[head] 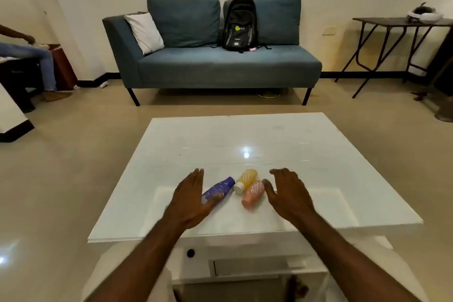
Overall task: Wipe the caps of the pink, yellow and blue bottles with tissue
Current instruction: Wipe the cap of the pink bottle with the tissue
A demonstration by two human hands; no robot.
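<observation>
Three bottles lie on their sides near the front of the white table [318, 149]: blue bottle [219, 188], yellow bottle [245, 180], pink bottle [253, 194]. Left hand [193, 201]: fingers extended and held together, thumb resting across the blue bottle. Right hand [285, 195]: fingers loosely open, empty, thumb just beside the pink bottle; contact cannot be determined

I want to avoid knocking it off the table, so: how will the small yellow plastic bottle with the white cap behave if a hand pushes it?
The small yellow plastic bottle lies on its side on the glossy white table, so it will probably roll or slide easily. It looks small, so likely light. The pink bottle lies very close beside it and may get nudged.
</observation>
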